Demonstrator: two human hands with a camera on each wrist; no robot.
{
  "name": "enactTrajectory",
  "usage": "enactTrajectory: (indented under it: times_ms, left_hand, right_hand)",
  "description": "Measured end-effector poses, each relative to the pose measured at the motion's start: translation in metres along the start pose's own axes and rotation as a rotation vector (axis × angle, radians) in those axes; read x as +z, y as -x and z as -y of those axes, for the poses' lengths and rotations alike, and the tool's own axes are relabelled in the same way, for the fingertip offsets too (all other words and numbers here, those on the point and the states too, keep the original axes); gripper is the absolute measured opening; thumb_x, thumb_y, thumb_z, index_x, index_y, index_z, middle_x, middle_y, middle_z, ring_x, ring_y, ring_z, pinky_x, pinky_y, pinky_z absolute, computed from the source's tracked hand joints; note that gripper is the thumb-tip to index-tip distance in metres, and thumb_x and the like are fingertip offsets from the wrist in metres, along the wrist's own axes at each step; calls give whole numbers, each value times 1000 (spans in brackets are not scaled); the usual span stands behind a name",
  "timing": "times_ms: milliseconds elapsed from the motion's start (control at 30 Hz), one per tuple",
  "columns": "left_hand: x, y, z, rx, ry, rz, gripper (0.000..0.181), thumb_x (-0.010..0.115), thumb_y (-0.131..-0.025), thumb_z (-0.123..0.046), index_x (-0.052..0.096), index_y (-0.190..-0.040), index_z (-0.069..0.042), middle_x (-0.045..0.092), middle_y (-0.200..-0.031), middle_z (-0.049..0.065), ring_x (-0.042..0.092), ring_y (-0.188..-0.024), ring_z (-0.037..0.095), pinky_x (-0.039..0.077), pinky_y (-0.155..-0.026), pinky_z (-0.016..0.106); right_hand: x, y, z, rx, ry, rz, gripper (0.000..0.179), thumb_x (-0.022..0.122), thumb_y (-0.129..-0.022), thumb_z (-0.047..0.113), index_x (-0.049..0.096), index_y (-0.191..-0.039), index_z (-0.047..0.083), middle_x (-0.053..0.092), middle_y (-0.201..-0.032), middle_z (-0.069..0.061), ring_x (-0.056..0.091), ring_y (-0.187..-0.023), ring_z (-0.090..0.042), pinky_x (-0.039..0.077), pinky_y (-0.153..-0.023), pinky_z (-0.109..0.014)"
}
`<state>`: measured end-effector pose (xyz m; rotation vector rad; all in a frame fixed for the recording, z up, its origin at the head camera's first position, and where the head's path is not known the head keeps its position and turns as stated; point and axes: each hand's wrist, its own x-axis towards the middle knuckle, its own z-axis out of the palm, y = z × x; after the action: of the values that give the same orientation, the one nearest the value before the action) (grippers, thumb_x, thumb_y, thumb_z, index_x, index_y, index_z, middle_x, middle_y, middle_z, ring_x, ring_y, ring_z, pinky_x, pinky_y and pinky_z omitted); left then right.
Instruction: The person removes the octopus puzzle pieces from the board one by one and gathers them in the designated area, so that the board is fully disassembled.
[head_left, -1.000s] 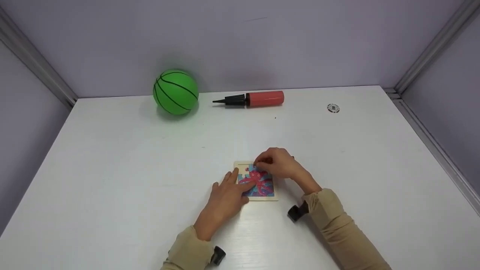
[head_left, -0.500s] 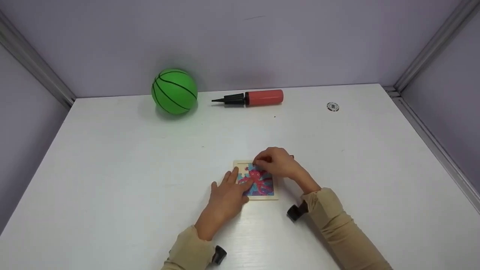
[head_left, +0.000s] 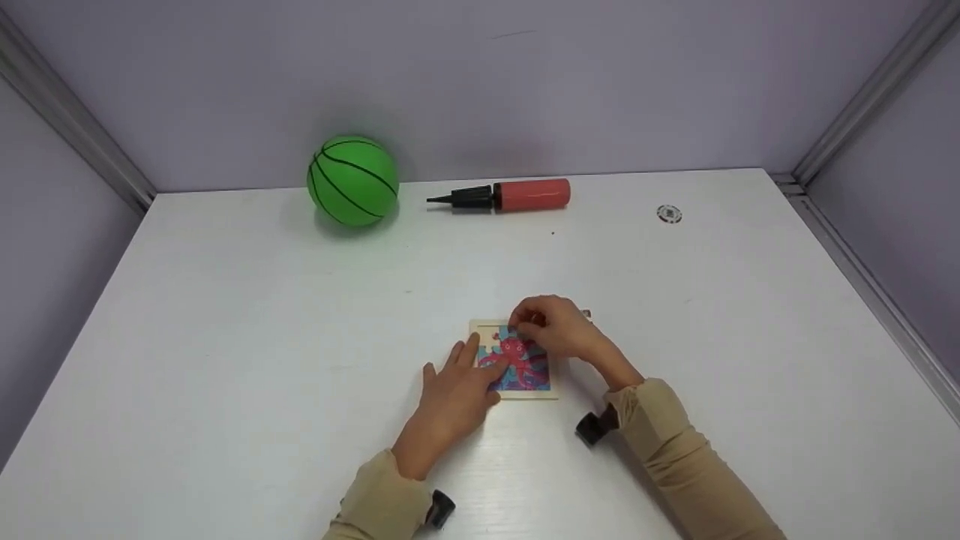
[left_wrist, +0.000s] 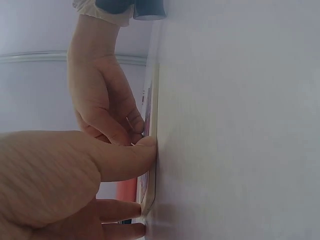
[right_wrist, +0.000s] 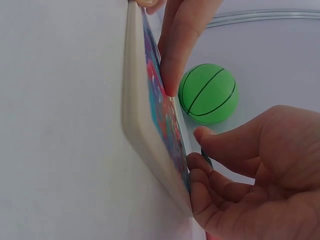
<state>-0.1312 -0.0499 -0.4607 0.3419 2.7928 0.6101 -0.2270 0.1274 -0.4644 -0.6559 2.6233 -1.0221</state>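
A small jigsaw puzzle (head_left: 526, 379) with a pink octopus picture sits in a pale wooden frame (head_left: 517, 397) on the table. Its upper left corner shows bare wood. My left hand (head_left: 452, 394) lies over the left side with straight fingers; the index finger reaches onto the picture, and the thumb (left_wrist: 127, 160) presses at the frame's edge. At the top right, my right hand (head_left: 559, 326) bends its fingers down to the puzzle. The right fingertips (right_wrist: 196, 172) are at the picture's edge, the thumb slightly apart. I cannot tell whether they pinch a piece, as the hand covers that corner.
A small puzzle piece (head_left: 586, 313) shows just beyond the right hand. At the back of the white table (head_left: 225, 337) are a green ball (head_left: 353, 180), a red and black hand pump (head_left: 532, 195) and a round chip (head_left: 670, 214). Walls border the back and sides.
Both hands stay almost in place at the puzzle. A little more of the small piece beyond the right hand shows now.
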Motion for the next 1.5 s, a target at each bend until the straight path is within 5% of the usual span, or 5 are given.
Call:
enactTrajectory:
  times_ms: [467, 700, 1133, 1500]
  left_hand:
    - [0, -1, 1, -4, -3, -5, 49, 64, -92, -24, 52, -140, -23, 27, -154, 18, 27, -140, 38, 25, -100, 69]
    - [0, 0, 1, 2, -8, -5, 49, 65, -92, -24, 53, -139, -23, 28, -154, 18, 27, -140, 38, 26, -99, 69]
    - [-1, 0, 0, 1, -11, -11, 49, 66, -91, -23, 54, -139, -23, 29, -153, 19, 29, -139, 38, 28, -98, 69]
    - [0, 0, 1, -5, 12, -3, 49, 65, -92, -23, 54, -139, -23, 28, -154, 18, 27, -139, 38, 26, -99, 69]
  right_hand:
    - [1, 0, 1, 17, 59, -37, 14, 64, -92, 13, 74, -98, 8, 66, -89, -4, 57, -80, -17, 49, -77, -38]
    - [0, -1, 1, -67, 105, -30, 14, 64, -91, 12, 75, -96, 6, 66, -87, -4, 54, -77, -15, 46, -70, -34]
    - [1, -1, 0, -13, 13, -3, 12, 57, -94, 5, 68, -97, 4, 62, -89, -7, 53, -76, -17, 46, -73, -35]
    - [2, -1, 2, 2, -42, -33, 14, 66, -87, 5, 69, -101, 3, 64, -87, -5, 52, -74, -16, 45, -69, -31]
